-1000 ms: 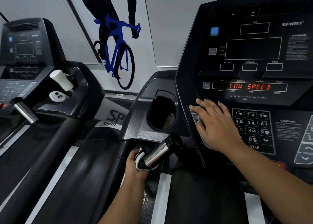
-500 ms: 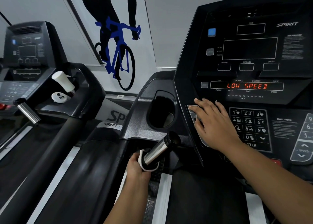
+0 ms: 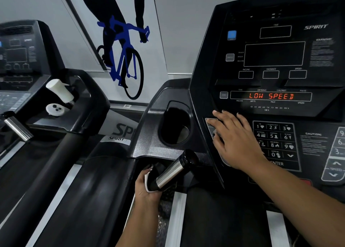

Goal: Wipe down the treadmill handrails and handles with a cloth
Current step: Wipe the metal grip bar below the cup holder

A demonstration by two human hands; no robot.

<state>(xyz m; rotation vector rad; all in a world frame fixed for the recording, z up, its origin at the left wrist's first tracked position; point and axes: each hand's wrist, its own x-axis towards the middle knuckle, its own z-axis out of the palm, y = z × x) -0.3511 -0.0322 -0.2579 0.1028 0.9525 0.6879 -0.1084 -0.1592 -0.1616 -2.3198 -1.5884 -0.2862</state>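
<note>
The cloth (image 3: 148, 184) looked bunched small, so it could slip off the chrome handle (image 3: 170, 172) or skip its upper part. The bigger risk, I judged, was the right hand (image 3: 236, 144) — flat, fingers straight, holding nothing — leaning on the console keypad (image 3: 274, 140) with the display (image 3: 270, 96) lit; a pressed key might start the belt. The cloth showed as a white edge inside the left hand (image 3: 144, 190), which curled round it at the handle's lower end, well apart from the right hand.
</note>
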